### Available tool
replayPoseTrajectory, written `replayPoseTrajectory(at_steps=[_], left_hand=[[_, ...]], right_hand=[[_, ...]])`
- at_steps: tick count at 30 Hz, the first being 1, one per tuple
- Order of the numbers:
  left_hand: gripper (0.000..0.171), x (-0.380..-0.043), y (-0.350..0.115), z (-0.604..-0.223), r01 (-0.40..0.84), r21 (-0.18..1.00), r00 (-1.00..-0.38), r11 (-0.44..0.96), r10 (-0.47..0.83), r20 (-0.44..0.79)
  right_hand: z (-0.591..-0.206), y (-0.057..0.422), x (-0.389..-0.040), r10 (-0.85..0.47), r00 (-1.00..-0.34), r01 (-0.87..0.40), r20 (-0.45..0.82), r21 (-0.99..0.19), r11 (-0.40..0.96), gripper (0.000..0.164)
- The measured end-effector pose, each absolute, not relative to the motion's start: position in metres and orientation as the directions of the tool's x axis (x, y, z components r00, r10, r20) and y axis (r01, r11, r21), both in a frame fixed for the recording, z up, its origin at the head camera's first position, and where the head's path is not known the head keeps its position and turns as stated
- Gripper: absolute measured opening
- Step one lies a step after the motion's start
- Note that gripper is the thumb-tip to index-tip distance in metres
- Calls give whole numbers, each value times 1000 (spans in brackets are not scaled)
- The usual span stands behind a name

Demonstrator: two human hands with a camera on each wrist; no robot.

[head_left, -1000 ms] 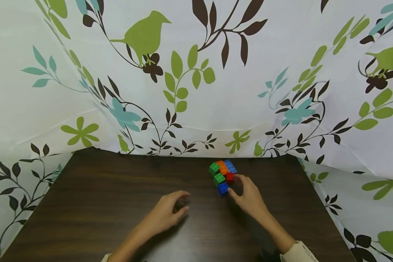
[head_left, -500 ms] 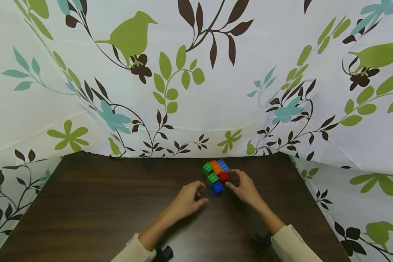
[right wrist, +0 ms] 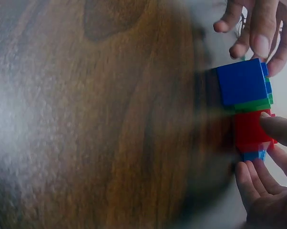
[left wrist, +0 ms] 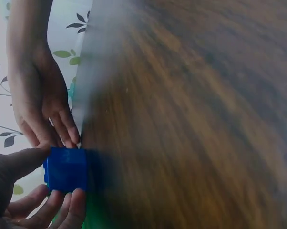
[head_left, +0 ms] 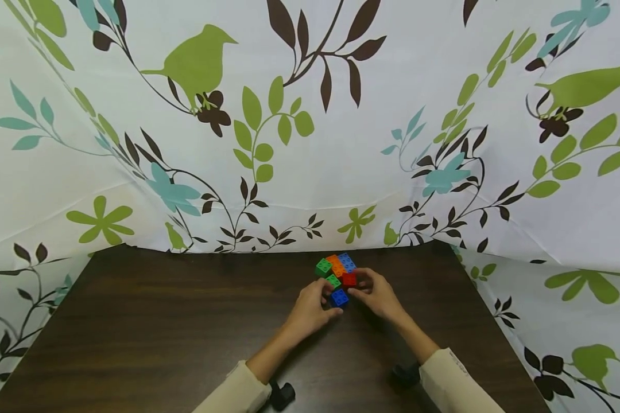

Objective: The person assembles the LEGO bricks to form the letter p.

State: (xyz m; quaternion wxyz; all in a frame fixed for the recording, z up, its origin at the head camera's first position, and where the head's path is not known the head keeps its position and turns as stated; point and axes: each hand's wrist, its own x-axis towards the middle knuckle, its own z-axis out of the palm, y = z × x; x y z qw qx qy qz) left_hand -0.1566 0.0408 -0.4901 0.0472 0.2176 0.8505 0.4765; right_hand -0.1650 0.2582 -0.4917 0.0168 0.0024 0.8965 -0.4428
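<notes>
A compact cluster of studded toy bricks stands on the dark wooden table (head_left: 186, 321). At its near end is a blue toy brick (head_left: 339, 297), with a small green brick (head_left: 333, 281) behind it and a red toy brick (head_left: 349, 279) to the right. My left hand (head_left: 308, 307) has its thumb and fingers curled around the blue brick's sides. From the right, my right hand (head_left: 379, 293) pinches the red brick between thumb and fingers. The left wrist view shows the blue brick (left wrist: 67, 169) between thumb and fingertips.
Behind these stand another green brick (head_left: 323, 267), an orange brick (head_left: 336, 265) and a lighter blue brick (head_left: 347, 262), close to the table's back edge. A white patterned cloth (head_left: 196, 149) hangs behind the table. Black devices (head_left: 282, 396) sit at both wrists.
My left hand has moved right and forward, from apart to around the blue brick. My right hand has shifted off the blue brick's side and stays at the red one. The head view has shifted.
</notes>
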Motion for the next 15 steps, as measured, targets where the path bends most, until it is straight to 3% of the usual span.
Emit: replayPoseTrajectory(at_steps=[9, 15], left_hand=[[41, -158, 47, -504, 398, 794, -902, 459, 355, 247], [38, -160, 46, -497, 310, 843, -917, 439, 373, 143]], right_hand=[[-497, 254, -167, 43, -999, 38, -15, -791, 610, 39], [-497, 257, -167, 49, -999, 32, -3, -791, 610, 36]])
